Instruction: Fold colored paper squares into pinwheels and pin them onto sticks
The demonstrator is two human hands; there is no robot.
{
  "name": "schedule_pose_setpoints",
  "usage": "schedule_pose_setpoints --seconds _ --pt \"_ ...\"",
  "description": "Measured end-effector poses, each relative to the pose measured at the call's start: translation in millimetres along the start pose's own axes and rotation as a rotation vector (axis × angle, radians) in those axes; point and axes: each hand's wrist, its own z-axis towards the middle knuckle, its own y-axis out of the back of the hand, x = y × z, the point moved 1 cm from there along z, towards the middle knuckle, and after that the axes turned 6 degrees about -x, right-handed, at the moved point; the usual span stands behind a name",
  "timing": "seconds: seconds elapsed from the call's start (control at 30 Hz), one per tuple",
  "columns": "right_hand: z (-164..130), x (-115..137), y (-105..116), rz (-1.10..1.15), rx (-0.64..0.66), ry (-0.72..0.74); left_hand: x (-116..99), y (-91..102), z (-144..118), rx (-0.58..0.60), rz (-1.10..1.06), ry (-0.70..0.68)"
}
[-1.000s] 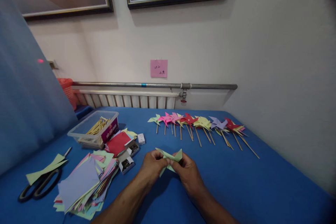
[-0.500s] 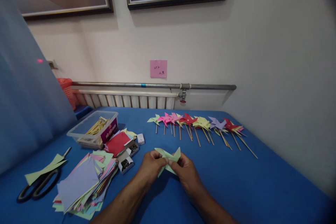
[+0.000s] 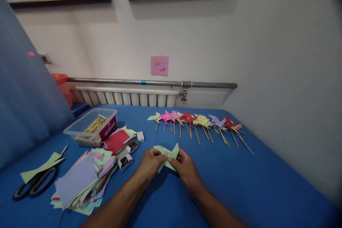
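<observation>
Together, left hand (image 3: 150, 162) and right hand (image 3: 186, 165), fingers pinching a folded green paper pinwheel (image 3: 167, 155), above blue table (image 3: 253, 185)

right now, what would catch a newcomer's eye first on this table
Probably the row of finished paper pinwheels on sticks, pink, red, yellow and purple, lying along the far side of the blue table. Next, in the middle, the left hand and right hand pinching a pale green paper pinwheel between them. At the left lies a messy stack of coloured paper squares, with black scissors beside it.
</observation>
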Motion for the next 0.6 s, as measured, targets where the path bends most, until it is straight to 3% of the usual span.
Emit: schedule_pose_setpoints --seconds 0.43,0.53,0.6 --pt "3.7 -8.2 3.3 -0.054 -0.08 -0.03 -4.2 1.4 -4.7 0.088 0.141 -0.184" --pt "2.7 -6.8 5.1 -0.053 -0.093 -0.05 -28.5 12.7 -9.3 -0.014 0.138 -0.273" --pt "2.7 -6.9 6.5 -0.07 -0.121 -0.07 -59.4 36.9 -7.5 -0.171 0.184 -0.391"
